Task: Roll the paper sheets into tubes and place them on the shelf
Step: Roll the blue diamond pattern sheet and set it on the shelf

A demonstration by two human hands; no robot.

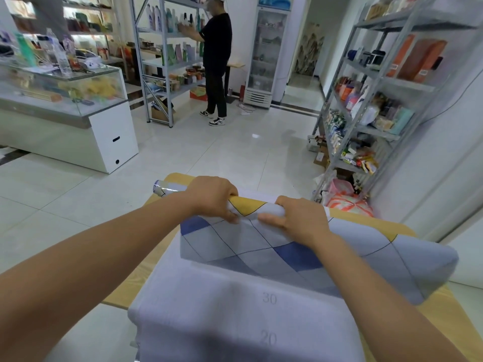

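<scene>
A large paper sheet (251, 246) printed with grey, blue and yellow diamonds lies on a small wooden table (125, 280), its far edge curled into a roll. My left hand (211, 197) grips the left part of that roll, fingers over the top and thumb underneath. My right hand (298, 215) grips the roll just to the right in the same way. The sheet's near part shows its white back with the numbers 30 and 20 and hangs toward me. A finished rolled tube (167, 188) lies on the table beyond my left hand.
A metal shelf rack (371, 105) full of goods stands at the right. Another rack (167, 61) is at the back, where a person in black (217, 61) is handling bottles. A glass counter (65, 100) stands at the left. Tiled floor lies between.
</scene>
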